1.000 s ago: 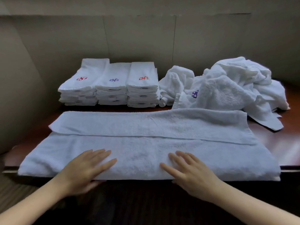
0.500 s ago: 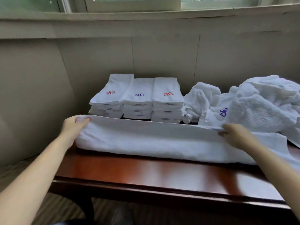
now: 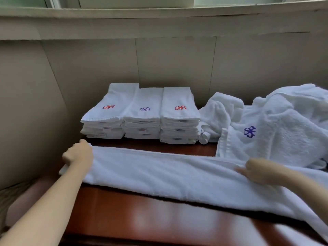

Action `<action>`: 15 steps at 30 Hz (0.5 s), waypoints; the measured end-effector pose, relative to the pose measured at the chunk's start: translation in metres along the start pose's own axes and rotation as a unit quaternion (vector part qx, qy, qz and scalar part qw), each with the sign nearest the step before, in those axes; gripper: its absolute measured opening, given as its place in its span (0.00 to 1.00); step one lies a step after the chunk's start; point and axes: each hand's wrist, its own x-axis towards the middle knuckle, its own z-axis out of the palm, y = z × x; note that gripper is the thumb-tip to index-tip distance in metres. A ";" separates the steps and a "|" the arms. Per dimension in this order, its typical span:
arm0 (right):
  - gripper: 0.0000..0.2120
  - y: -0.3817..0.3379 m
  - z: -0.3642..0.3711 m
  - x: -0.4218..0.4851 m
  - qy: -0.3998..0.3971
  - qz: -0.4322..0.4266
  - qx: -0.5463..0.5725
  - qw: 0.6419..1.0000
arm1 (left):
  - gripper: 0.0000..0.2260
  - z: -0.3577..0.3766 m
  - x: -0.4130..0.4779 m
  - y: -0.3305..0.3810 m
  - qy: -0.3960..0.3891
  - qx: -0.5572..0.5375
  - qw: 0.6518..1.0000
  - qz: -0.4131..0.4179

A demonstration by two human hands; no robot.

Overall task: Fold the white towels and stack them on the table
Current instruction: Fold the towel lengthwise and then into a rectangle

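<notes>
Since a second ago your hands have left the near edge and gone to the far one, taking the fold with them, so the long towel (image 3: 168, 174) now lies as a narrow band across the middle of the dark wooden table (image 3: 142, 221) with bare wood in front of it. Your left hand (image 3: 78, 155) is curled round the band's far-left corner. Your right hand (image 3: 257, 170) grasps the far edge well along to the right, thumb lying on top, though blur hides the fingertips. Behind the band stand three stacks of folded towels (image 3: 142, 119), near it but apart. The heap of unfolded towels (image 3: 287, 128) on the right spills down to touch the band's far edge by your right hand. The step in hand looks like finishing the lengthwise fold. Draw both hands gently apart so the layers pull taut, and line the top edge up with the edge beneath before you let go. Then smooth outward from the middle with flat palms. The right end runs out of view toward the table's near edge, so check that it is squared too and not hanging off. Keep the heap's loose corner from getting caught in the fold. Once the band is even, bring one end over the other to match the size of the stacks.
</notes>
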 end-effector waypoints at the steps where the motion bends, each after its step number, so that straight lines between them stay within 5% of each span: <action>1: 0.27 0.000 0.000 -0.005 -0.014 0.000 0.008 1.000 | 0.13 -0.004 -0.006 0.007 0.005 0.038 0.999 0.003; 5: 0.25 0.007 -0.009 -0.024 -0.097 -0.017 0.036 0.994 | 0.15 -0.015 -0.061 0.073 0.029 0.076 0.982 0.168; 10: 0.14 0.020 -0.005 -0.053 -0.183 -0.060 0.155 0.969 | 0.21 -0.013 -0.182 0.174 -0.179 -0.121 0.906 0.363; 13: 0.04 0.041 -0.001 -0.075 -0.229 -0.069 0.237 0.942 | 0.18 -0.010 -0.240 0.206 -0.144 -0.153 0.872 0.443; 15: 0.10 0.066 -0.004 -0.086 -0.208 -0.049 0.192 0.958 | 0.16 -0.010 -0.258 0.214 -0.104 -0.193 0.860 0.460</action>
